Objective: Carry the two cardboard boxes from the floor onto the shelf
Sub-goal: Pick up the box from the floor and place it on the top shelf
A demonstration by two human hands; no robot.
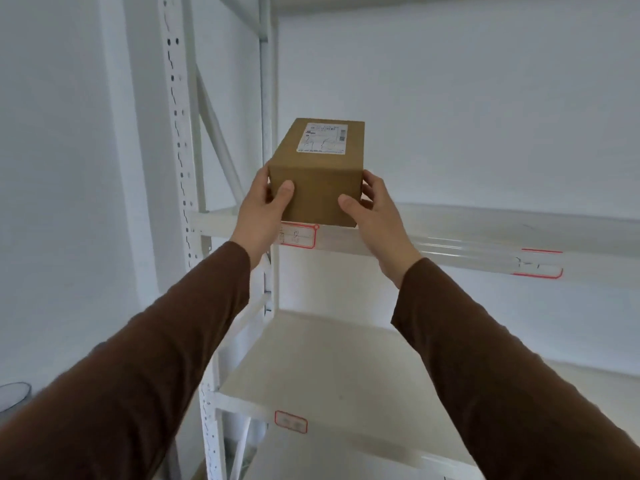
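- A brown cardboard box (317, 174) sits between the two hands, at the front edge of a white shelf (485, 223).
- The left hand (265, 209) holds the left side of the box. Its thumb lies on the front face and its fingers wrap around the side.
- The right hand (375, 213) holds the right side of the box. Its thumb is on the front face too.
- Both hands are closed snug on the box, one on each side.
- The bottom of the box looks like it rests on the shelf edge, but I cannot tell if it is fully set down.
- A white paper label (323, 138) is stuck on top of the box, past the hands.
- Just under the left hand, a small tag with a red border (299, 235) is stuck on the shelf front.
- Both arms wear brown sleeves (502, 358).
- Lower down, under the arms, there is another white shelf board (329, 368).
- Only one box can be seen here.
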